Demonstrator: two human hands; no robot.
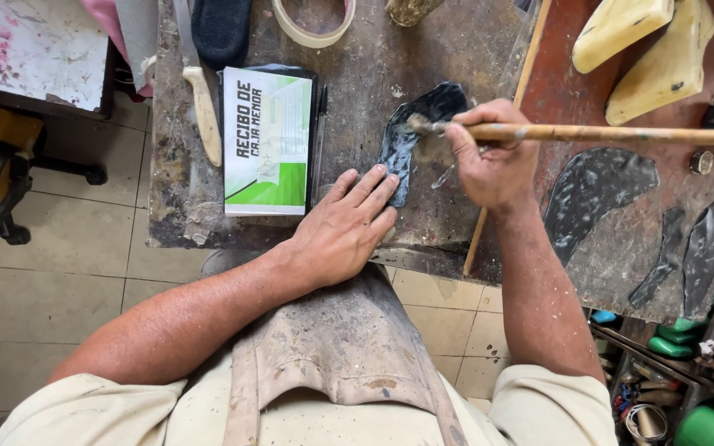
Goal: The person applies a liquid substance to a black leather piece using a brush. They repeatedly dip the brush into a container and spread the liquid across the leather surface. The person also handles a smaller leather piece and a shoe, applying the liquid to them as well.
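With the left hand (347, 227) pressed flat, fingers spread, on the dark leather piece (411, 136) lying on the stained bench (357, 74), the right hand (489, 157) closed round a long brush (605, 132) spreads what looks like glue, which could smear those fingertips

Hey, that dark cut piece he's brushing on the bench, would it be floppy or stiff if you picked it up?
Probably floppy: the dark cut piece lies thin and flat on the workbench, like sheet leather or vinyl. It likely slides easily, since the left hand presses its lower end while the right hand works a brush on it. Its glossy surface may be wet or tacky.
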